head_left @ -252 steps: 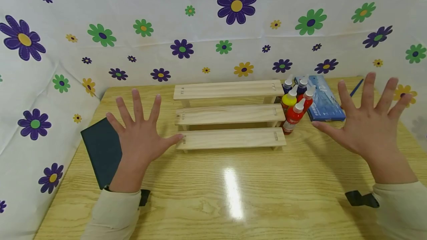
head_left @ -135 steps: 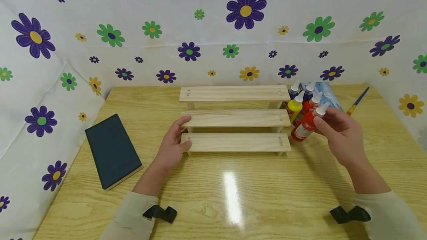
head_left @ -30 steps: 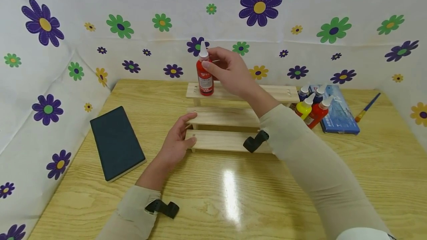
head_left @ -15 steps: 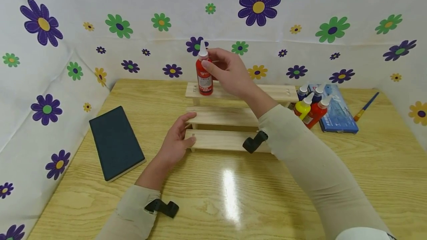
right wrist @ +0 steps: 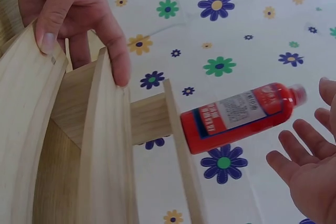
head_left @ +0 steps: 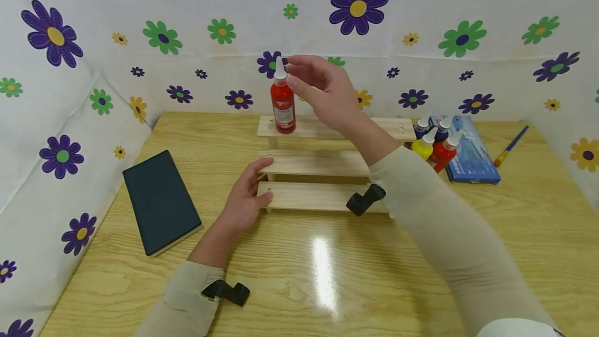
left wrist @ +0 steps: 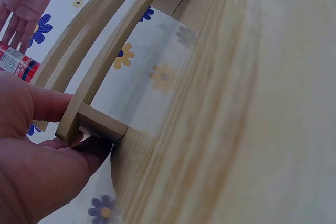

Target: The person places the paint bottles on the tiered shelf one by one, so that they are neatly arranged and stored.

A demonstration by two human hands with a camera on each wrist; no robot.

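Red bottle (head_left: 283, 105), whole in head view, cropped in left wrist

Head view: above rack (head_left: 318, 196) front, looking fwd/down, farthest. L-wrist: low, v. close, at rack's L end. R-wrist: close, facing same end; both wrists share it.

- no word, brand or number can be read for certain.
- red bottle (right wrist: 239, 118), upright at the left end of the wooden rack's (head_left: 318, 163) top board (head_left: 309, 127): white label panel (right wrist: 242, 112) with fine print, bolder white characters on red below it, all too blurred to read.
- blue box (head_left: 473, 147), near the table's (head_left: 276, 264) back right corner: pale characters along its near edge, too small to read.
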